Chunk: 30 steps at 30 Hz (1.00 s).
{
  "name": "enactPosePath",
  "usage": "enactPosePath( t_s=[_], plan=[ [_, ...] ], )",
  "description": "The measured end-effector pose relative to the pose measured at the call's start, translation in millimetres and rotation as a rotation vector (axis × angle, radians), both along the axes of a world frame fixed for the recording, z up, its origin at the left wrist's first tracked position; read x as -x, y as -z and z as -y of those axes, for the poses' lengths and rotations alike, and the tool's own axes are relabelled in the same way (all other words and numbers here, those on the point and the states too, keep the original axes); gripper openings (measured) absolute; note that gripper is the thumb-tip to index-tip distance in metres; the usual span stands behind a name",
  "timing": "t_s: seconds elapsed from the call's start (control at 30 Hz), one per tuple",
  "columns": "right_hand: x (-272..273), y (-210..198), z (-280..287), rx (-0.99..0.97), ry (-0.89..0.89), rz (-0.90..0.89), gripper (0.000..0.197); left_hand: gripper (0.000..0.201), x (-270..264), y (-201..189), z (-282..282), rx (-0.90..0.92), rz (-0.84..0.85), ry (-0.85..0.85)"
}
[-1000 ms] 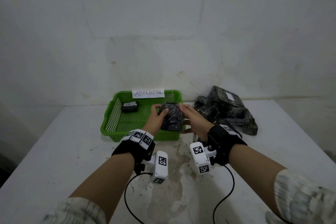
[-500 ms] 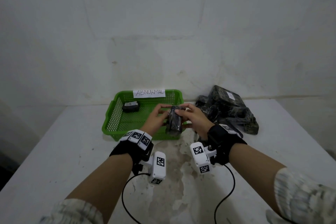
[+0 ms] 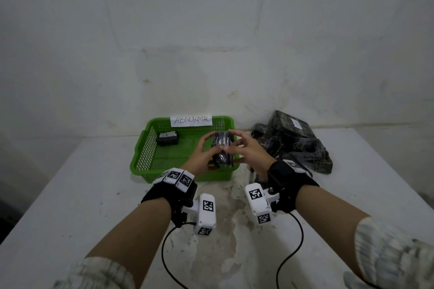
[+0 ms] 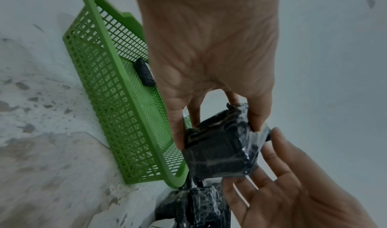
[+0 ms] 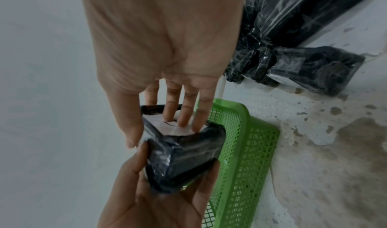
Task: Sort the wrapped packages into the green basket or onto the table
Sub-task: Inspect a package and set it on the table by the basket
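A small black wrapped package (image 3: 222, 150) with a white label hangs over the front right corner of the green basket (image 3: 141, 156). My left hand (image 3: 206, 147) grips it from the left, thumb and fingers (image 4: 254, 120) pinching its sides. My right hand (image 3: 234, 145) lies against it with straight fingers (image 5: 184, 115) resting on the label and the thumb beside it. In the right wrist view the package (image 5: 184, 153) sits in my left hand (image 5: 178, 173) below my right hand (image 5: 165, 132). Another small black package (image 3: 167, 137) lies in the basket's back left.
A pile of black wrapped packages (image 3: 293, 143) lies on the white table (image 3: 70, 194) right of the basket, against the wall. A paper label reading ABNORMAL (image 3: 191, 120) is fixed to the basket's back rim. Cables trail from both wrists toward me.
The package has been turned between my hands and lifted a little farther over the basket. My right hand's fingers have straightened and loosened, while the left keeps its grip.
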State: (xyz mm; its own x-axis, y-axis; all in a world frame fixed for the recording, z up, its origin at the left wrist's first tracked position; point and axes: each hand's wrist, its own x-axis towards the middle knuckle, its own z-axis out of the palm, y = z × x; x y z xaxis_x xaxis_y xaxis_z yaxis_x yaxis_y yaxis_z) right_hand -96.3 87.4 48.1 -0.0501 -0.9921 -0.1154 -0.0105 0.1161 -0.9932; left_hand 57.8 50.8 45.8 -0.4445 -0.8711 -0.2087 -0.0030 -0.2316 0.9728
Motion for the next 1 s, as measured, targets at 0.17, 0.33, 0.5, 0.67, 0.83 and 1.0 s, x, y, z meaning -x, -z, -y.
enactPosePath(
  t_s=[0.17,0.33,0.5,0.67,0.83,1.0],
  plan=[
    [-3.4,7.3,-0.3,-0.024,-0.038,-0.164,0.080,0.054,5.5,0.6,-0.6,-0.036,-0.009,-0.045],
    [-4.9,7.8,1.0,-0.007,-0.038,-0.072,0.076,0.058,6.8,0.9,0.7,-0.066,0.014,-0.041],
    [-3.5,14.0,2.3,-0.034,-0.014,-0.060,0.070,0.057,5.4,-0.9,1.0,-0.109,-0.050,-0.067],
    [3.0,18.0,5.8,-0.139,0.163,0.158,0.054,0.050,-2.2,2.0,3.6,-0.116,-0.052,-0.076],
    [9.1,19.8,5.3,-0.175,0.212,0.218,0.036,0.043,-2.3,4.1,4.9,0.016,0.059,-0.078],
    [9.4,16.4,2.3,-0.113,0.234,0.217,0.028,0.036,-4.0,6.9,10.8,0.064,0.152,-0.120]
  ],
)
